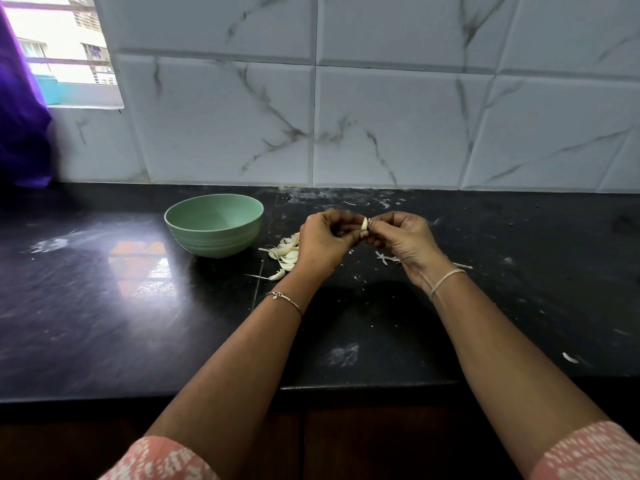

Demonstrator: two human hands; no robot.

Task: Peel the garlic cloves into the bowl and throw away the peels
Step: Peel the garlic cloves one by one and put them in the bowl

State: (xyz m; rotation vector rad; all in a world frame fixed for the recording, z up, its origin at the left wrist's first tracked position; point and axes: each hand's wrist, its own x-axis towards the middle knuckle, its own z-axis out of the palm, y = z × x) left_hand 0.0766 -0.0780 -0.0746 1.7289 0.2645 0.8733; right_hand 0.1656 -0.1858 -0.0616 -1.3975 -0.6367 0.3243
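Head view: above the dark stone surface (138,306), the left hand (320,242) and right hand (403,237) pinch one pale garlic clove (364,223) between curled fingers (353,220), mid-peel. The pile of unpeeled cloves (285,254) lies beside the green ribbed bowl (214,225). Next, probably, strip the skin, then drop the clove in the bowl. No writing is legible.

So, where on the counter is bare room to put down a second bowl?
Widest bare patch: counter left of the green bowl, up to the purple cloth. Also right of the right hand, save stray peel bits. Crowded: garlic cloves between bowl and left hand, peels beneath the right hand.
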